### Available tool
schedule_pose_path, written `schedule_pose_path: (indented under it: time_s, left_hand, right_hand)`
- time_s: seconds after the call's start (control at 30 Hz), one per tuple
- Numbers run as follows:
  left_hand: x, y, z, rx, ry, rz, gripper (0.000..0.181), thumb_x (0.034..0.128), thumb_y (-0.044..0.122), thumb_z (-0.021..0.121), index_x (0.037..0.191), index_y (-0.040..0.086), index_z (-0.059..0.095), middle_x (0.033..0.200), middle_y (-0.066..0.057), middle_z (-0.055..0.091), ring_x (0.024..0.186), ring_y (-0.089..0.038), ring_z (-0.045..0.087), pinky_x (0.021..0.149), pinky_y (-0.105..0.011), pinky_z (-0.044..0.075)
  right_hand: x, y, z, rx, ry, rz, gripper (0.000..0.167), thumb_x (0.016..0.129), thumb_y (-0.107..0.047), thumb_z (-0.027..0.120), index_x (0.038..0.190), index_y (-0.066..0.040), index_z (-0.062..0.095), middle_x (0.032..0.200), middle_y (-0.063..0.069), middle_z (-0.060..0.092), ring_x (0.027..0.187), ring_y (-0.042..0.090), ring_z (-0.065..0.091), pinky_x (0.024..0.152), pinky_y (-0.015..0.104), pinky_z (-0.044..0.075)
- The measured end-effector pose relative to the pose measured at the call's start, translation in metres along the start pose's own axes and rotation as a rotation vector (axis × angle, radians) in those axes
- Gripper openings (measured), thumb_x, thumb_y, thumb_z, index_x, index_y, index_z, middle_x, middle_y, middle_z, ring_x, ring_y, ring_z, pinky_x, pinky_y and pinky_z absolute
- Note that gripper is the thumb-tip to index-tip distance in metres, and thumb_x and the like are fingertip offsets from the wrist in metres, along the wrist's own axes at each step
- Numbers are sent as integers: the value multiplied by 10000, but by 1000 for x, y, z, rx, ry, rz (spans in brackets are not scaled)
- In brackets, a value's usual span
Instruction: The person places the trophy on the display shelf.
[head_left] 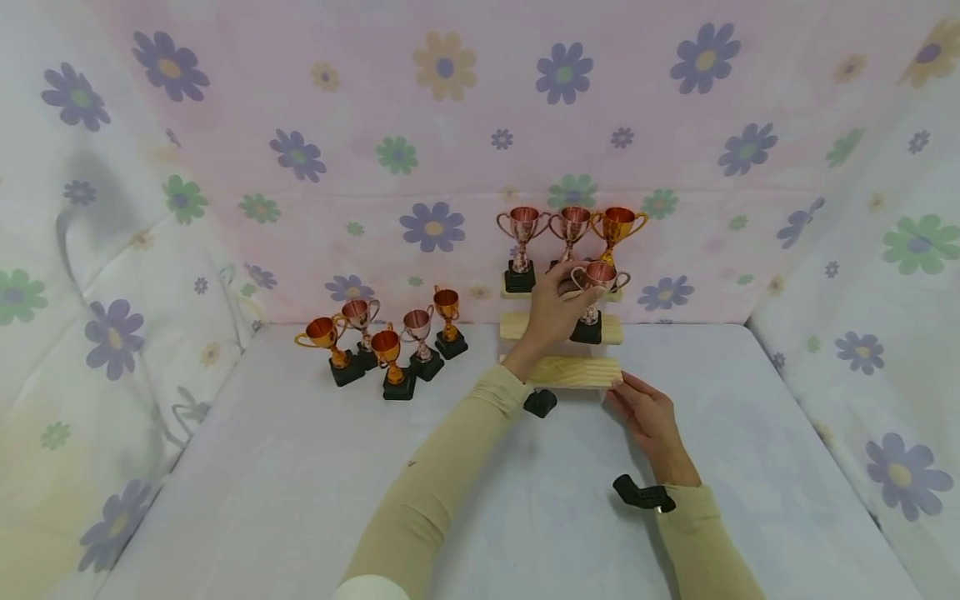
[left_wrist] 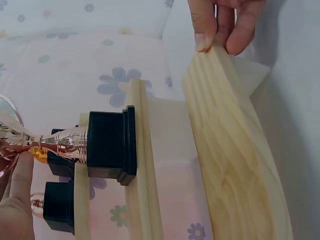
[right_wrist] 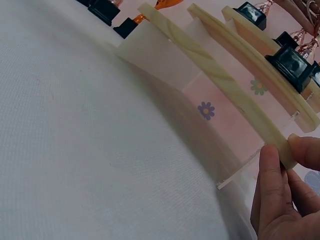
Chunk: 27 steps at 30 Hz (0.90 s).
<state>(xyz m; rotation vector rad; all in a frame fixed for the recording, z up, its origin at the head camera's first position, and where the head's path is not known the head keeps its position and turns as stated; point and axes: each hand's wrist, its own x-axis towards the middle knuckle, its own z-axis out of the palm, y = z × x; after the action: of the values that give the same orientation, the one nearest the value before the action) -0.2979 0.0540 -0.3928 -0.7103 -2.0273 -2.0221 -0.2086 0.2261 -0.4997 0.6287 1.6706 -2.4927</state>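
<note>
Right of centre in the frame, the left hand (head_left: 557, 307) grips a cup (head_left: 591, 316) high, apparently leaving its base (head_left: 587, 330) clear at the middle step (head_left: 515, 326), while the right hand (head_left: 649, 418) pinches the bottom step's (head_left: 573, 372) end, presumably bracing it.

Looks like a staged tabletop booth, type of room can't be told: flower-print sheeting (head_left: 480, 167) at the back and both sides, enclosing a white cloth-textured tabletop (head_left: 262, 475).
</note>
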Motion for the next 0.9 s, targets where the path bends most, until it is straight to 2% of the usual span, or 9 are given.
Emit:
schedule_pose_path:
  time_s: [0.23, 0.5, 0.63, 0.8, 0.9]
  left_hand:
    - [6, 0, 15, -18, 4, -8, 402, 943, 49, 720, 1312, -32, 584, 1108, -220, 635, 1027, -352, 668, 875, -238, 597]
    - [9, 3, 26, -28, 17, -53, 424, 935, 51, 729, 1328, -16, 583, 1133, -193, 644, 1028, -257, 662, 853, -199, 586]
    - [8, 3, 27, -32, 36, -48, 422, 919, 37, 745, 1309, -13, 592, 1148, -199, 643, 1031, -253, 668, 853, -187, 586]
    - [5, 1, 26, -3, 38, -39, 466, 907, 41, 761, 1334, -2, 578, 1164, -189, 641, 1083, -256, 665, 933, -271, 588]
    - [0, 2, 23, 38, 42, -27, 548, 895, 42, 772, 1389, 1, 540, 1256, -190, 615, 1175, -294, 629, 1028, -353, 550]
  right_hand:
    - [0, 0, 2, 15, 2, -4, 574, 1013, -27, 590, 1531, 61, 359, 993, -98, 657, 919, 17, 681, 943, 190, 557]
    - [-1, 0, 1, 34, 1, 0, 591, 1011, -19, 580, 1538, 73, 328, 936, -108, 683, 894, 23, 688, 919, 193, 569]
    - [-2, 1, 2, 26, 1, -5, 588, 1012, -24, 582, 1536, 75, 332, 934, -113, 680, 893, 20, 686, 920, 191, 568]
    - [-2, 0, 3, 15, 2, 0, 586, 1012, -25, 585, 1538, 62, 342, 975, -104, 661, 905, 20, 681, 925, 192, 566]
    - [-2, -1, 3, 15, 9, 16, 582, 1010, -28, 595, 1537, 46, 361, 1031, -82, 637, 919, 25, 676, 927, 195, 567]
